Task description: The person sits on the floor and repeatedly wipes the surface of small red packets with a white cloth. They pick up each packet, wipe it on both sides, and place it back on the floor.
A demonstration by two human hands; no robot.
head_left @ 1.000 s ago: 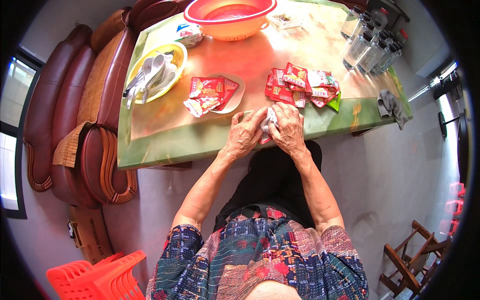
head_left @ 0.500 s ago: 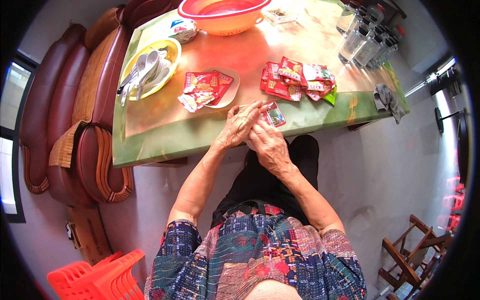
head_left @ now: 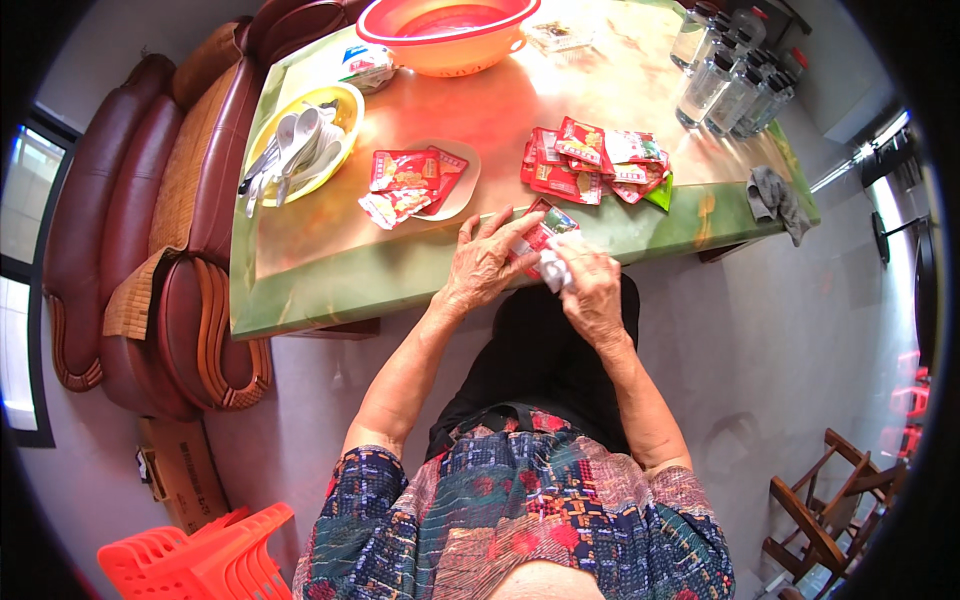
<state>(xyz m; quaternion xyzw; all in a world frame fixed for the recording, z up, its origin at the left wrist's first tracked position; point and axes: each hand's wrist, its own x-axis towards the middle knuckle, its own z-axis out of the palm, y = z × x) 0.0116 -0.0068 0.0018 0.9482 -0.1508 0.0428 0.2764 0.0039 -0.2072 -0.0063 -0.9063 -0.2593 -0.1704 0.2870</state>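
Observation:
A red packet with a picture on its front (head_left: 555,220) lies at the near edge of the table, right in front of me. My left hand (head_left: 480,262) rests with spread fingers at the packet's left side, its fingertips touching it. Pinched in my right hand (head_left: 597,295) is a crumpled white wad, like a tissue or cloth (head_left: 554,268), pressed against the packet's lower part. Several similar red packets (head_left: 403,178) lie on and over a pale plate (head_left: 472,178) to the left. A heap of more red packets (head_left: 568,182) is to the right, with a green one under its edge.
A yellow bowl (head_left: 352,112) of spoons stands at the left, and an orange-red basin (head_left: 450,60) at the back. Several clear bottles (head_left: 708,95) are grouped far right. A grey rag (head_left: 775,200) hangs over the table's right edge. Red plastic stools (head_left: 190,560) stand lower left.
My hands, overlapping before, have moved apart. The right has shifted right and the white wad now shows in it; more of the packet is visible.

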